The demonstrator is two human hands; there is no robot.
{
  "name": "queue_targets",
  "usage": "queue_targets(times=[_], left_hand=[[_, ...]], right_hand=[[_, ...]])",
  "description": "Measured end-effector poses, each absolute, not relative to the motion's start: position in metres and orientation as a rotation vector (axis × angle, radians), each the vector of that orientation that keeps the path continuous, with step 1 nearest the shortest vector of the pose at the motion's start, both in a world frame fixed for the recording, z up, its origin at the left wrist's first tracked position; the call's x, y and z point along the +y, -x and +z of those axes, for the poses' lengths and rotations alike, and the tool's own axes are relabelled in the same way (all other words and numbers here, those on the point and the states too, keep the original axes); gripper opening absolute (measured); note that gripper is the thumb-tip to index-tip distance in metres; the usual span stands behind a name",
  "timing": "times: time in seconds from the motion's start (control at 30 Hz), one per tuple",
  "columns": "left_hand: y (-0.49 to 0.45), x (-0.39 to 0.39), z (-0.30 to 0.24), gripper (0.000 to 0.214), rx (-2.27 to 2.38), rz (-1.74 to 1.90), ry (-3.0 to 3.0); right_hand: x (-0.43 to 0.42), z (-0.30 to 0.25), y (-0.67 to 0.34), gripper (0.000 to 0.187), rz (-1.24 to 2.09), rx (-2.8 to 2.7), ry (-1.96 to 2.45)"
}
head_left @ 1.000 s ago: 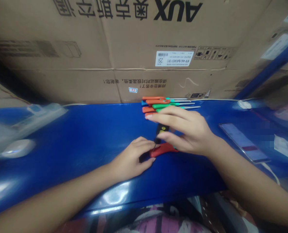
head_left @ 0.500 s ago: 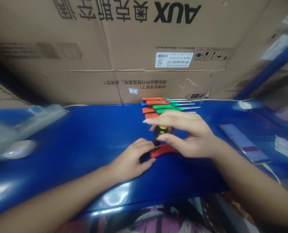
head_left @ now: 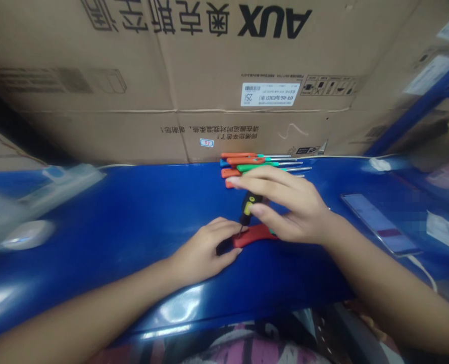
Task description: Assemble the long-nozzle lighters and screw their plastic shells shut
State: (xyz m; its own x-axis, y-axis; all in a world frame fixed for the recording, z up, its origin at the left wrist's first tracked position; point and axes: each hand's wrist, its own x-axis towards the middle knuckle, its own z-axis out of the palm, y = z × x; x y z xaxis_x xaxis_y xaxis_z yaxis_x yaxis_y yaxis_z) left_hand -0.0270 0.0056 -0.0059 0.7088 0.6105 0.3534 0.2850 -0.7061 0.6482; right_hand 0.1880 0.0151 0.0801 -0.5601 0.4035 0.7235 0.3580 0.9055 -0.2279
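A small black-and-yellow screwdriver (head_left: 248,204) is gripped in my right hand (head_left: 288,202), between thumb and fingers. It leans slightly, its thin shaft pointing down at the left end of a red handle that looks like a stick lighter (head_left: 252,235). My left hand (head_left: 214,245) pinches that end of the red lighter against the blue table, thumb in front and fingers behind. The right part of the lighter is hidden under my right hand. Beyond my right hand lie several orange and green stick lighters (head_left: 252,167) with metal tubes, partly covered by my fingers.
A large cardboard box (head_left: 133,91) stands along the back of the blue table (head_left: 141,207). At the right lies a phone (head_left: 379,222) with a cable. A translucent plastic container (head_left: 61,192) and a white rounded object (head_left: 29,234) are at the left, blurred.
My right hand has shifted a little and the screwdriver handle now tilts more to the right, with more of it showing. My left hand and the red lighter stay in place.
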Motion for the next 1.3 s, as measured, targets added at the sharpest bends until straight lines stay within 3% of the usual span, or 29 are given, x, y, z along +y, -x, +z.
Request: queue_targets(times=[0.1,0.17,0.27,0.43,0.53,0.6,0.77,0.93,1.1,1.23,1.3], left_hand=[[0.0273,0.006,-0.0062,0.04,0.686,0.757,-2.347],[0.0275,0.0062,-0.0067,0.034,0.682,0.745,-2.349],[0.0275,0.0061,-0.0065,0.031,0.68,0.746,-2.348],[0.0273,0.0058,-0.005,0.038,0.681,0.765,-2.346],[0.0275,0.006,-0.0054,0.03,0.678,0.759,-2.346],[0.0278,0.0062,-0.0057,0.03,0.674,0.758,-2.346],[0.028,0.0062,-0.0061,0.037,0.679,0.757,-2.339],[0.0278,0.0063,-0.0059,0.028,0.676,0.747,-2.349],[0.0283,0.0063,-0.0058,0.031,0.696,0.736,-2.37],[0.0288,0.0065,-0.0076,0.031,0.68,0.763,-2.355],[0.0287,0.0065,-0.0072,0.035,0.676,0.76,-2.348]], right_hand=[[0.015,0.0791,-0.1877,0.035,0.288,-2.221,0.555],[0.0158,0.0773,-0.188,0.028,0.227,-2.17,0.534],[0.0165,0.0747,-0.1891,0.033,0.061,-2.155,0.54],[0.0146,0.0753,-0.1881,0.041,0.406,-2.242,0.581],[0.0162,0.0735,-0.1878,0.031,0.191,-2.181,0.53],[0.0168,0.0726,-0.1884,0.034,0.053,-2.169,0.544],[0.015,0.0752,-0.1896,0.038,0.395,-2.207,0.591],[0.016,0.0745,-0.1893,0.031,0.139,-2.12,0.531],[0.0147,0.0746,-0.1877,0.035,0.44,-2.17,0.548],[0.0177,0.0716,-0.1874,0.028,0.068,-2.102,0.502],[0.0178,0.0714,-0.1877,0.031,0.066,-2.157,0.525]])
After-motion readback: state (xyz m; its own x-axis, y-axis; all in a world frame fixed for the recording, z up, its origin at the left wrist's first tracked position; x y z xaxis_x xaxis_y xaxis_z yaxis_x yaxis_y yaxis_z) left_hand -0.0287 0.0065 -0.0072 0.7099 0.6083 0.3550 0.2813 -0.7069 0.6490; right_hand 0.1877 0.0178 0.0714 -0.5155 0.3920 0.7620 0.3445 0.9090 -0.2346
